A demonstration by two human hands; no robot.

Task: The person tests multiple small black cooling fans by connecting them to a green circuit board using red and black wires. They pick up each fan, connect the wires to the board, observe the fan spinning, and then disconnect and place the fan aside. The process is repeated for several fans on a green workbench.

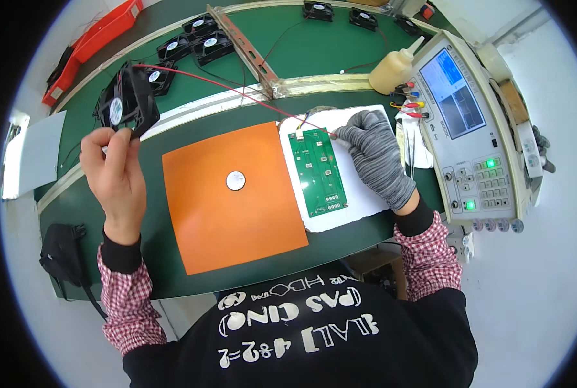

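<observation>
My bare left hand [115, 178] is raised at the left, its fingertips pinching the lower edge of a black cooling fan [147, 107]. From the fan a thin red wire [217, 82] stretches rightward across the bench. Its far end is pinched by my right hand [377, 155], which wears a grey striped glove. Those gloved fingers hover by the upper right edge of a green circuit board [319, 181], which lies on a white pad [366, 210]. Left of the pad is an orange sheet [236, 226] with a small round white disc [235, 180] on it.
A bench instrument [479, 155] with a lit screen and coloured leads stands at the right, a yellowish squeeze bottle [392, 72] beside it. Several black fans [212, 46] lie beyond the white ledge. A perforated metal bar [246, 52] divides the back. Red bins [104, 32] sit far left.
</observation>
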